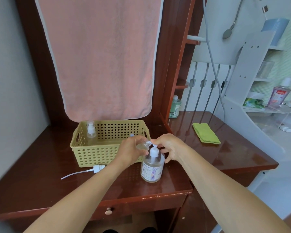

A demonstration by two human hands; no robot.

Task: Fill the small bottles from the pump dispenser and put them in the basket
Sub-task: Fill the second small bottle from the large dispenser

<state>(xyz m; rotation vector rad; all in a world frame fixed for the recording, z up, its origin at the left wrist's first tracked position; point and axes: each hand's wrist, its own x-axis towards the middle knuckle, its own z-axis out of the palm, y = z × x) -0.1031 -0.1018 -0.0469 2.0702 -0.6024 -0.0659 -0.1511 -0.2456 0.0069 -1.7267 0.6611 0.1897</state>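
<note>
Wood of a dark red-brown colour, glossy and reflecting, forms the desk [40, 174]. Near its front edge the pump dispenser [152, 167] stands upright, its long axis vertical: a round clear bottle with pale liquid, a printed label and a white pump head whose spout points to the left.

The left hand [131, 148] grips the small bottle [142, 145], with the fingers wrapped around its clear body. This bottle is tilted almost on its side, above the front right corner of the basket [97, 155]. Its threaded open neck points to the right and meets the spout.

The right hand [170, 147] lays its forefinger over the top of the pump head. The other fingers hang loosely bent beside the dispenser and close around nothing.

The basket is beige plastic, rectangular, with walls full of round holes and a handle slot. In its back left corner a spray bottle [91, 133] with a clear cap stands upright. In front of the basket a loose white spray head [98, 167] lies flat, and its thin tube points left. A folded green cloth [206, 135] lies well apart at the right, and a soft pink towel [104, 56] hangs behind the basket.
</note>
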